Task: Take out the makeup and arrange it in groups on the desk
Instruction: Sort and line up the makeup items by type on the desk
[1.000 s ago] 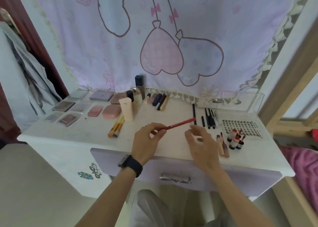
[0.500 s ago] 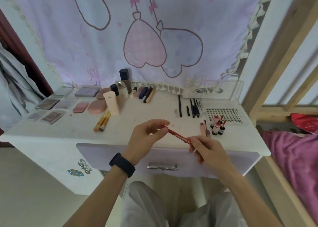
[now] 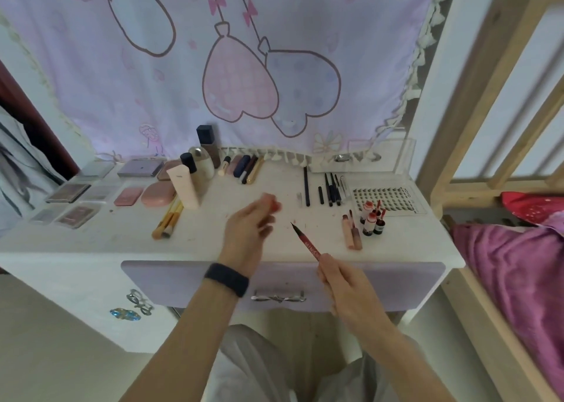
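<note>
- Head view: your desk [image 3: 91, 249] is already carrying sorted groups: palettes [image 3: 70, 192] at 10 o'clock, bottles [image 3: 200, 165] at 12, brushes [image 3: 168, 220] at 9, dark pencils [image 3: 331, 188] at 1, and small red-capped vials [image 3: 372, 221] at 2.
- Your right hand [image 3: 345, 282] is gripping the red liner pen [image 3: 306, 243] over the front edge at 5 o'clock. Its bare tip is pointing toward 11.
- Your left hand [image 3: 250, 224] is blurred and seems to be pinching the red cap [image 3: 274, 205].
- Half a second ago both hands were on the capped pen; now they are pulling apart with the cap off.
- Judging it nearly done: the pen is still waiting for recapping and placing.
</note>
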A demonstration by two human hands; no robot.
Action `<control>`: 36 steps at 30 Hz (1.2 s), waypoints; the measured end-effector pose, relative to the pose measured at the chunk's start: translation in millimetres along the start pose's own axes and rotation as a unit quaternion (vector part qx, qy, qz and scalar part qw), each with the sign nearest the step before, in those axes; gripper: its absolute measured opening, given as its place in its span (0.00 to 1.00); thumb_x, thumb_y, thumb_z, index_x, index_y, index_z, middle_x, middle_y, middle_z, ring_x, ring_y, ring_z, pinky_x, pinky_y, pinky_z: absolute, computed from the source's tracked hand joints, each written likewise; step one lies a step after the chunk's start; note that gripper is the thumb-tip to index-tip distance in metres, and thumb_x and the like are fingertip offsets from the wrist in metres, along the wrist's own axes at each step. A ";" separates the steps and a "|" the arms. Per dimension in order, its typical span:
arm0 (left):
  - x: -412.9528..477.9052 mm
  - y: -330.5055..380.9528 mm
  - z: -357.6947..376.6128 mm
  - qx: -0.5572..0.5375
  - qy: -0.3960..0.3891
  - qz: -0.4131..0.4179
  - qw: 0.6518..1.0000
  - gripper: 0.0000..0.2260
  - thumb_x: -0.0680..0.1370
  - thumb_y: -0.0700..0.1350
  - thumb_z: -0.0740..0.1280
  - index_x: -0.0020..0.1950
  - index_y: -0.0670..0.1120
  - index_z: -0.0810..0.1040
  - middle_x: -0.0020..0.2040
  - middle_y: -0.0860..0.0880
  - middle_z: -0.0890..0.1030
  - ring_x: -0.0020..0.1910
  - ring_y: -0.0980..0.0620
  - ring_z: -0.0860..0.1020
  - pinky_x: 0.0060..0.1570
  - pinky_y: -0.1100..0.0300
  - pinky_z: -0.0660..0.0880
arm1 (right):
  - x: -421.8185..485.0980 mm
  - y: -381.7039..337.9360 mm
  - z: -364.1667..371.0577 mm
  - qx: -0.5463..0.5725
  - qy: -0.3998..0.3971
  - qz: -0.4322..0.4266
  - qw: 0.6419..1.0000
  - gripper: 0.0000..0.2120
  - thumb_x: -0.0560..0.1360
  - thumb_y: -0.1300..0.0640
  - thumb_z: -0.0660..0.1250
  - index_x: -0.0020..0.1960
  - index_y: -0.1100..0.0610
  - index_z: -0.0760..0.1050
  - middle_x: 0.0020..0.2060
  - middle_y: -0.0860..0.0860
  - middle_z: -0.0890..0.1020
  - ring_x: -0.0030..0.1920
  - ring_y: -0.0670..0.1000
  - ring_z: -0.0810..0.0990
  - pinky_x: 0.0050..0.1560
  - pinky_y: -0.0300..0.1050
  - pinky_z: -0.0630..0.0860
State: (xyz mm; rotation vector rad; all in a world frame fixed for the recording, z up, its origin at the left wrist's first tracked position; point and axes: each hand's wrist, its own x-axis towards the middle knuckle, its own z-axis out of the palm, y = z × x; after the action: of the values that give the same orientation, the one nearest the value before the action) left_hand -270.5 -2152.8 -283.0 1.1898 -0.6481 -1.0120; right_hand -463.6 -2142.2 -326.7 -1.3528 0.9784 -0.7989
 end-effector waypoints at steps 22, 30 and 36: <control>64.5 -26.7 -28.0 0.322 0.077 0.119 0.936 0.04 0.74 0.54 0.74 0.46 0.56 0.82 0.43 0.58 0.83 0.44 0.60 0.79 0.43 0.67 0.71 | 18.4 -29.6 -25.7 -0.114 0.048 0.022 0.992 0.03 0.79 0.51 0.70 0.52 0.48 0.81 0.41 0.42 0.86 0.34 0.45 0.84 0.31 0.36 0.77; 86.7 -38.6 -45.0 0.455 0.113 0.117 0.875 0.01 0.78 0.50 0.70 0.47 0.55 0.79 0.45 0.55 0.80 0.47 0.53 0.77 0.47 0.55 0.76 | 105.9 -54.3 -17.5 -0.415 0.139 -0.061 0.897 0.13 0.78 0.47 0.69 0.61 0.49 0.80 0.41 0.39 0.82 0.37 0.36 0.74 0.37 0.29 0.65; 90.7 -40.6 -47.0 0.488 0.103 0.135 0.856 0.03 0.79 0.50 0.69 0.50 0.52 0.81 0.46 0.54 0.80 0.50 0.51 0.75 0.47 0.54 0.76 | 167.0 -61.7 -6.2 -0.532 0.136 -0.012 0.835 0.08 0.76 0.58 0.68 0.52 0.58 0.84 0.42 0.53 0.86 0.43 0.53 0.82 0.44 0.44 0.77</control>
State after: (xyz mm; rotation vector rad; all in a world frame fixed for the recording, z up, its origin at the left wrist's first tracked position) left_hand -202.9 -2215.0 -343.3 1.9780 -1.1801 -0.2515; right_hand -396.7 -2301.3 -282.8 -2.2252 1.7763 -0.4349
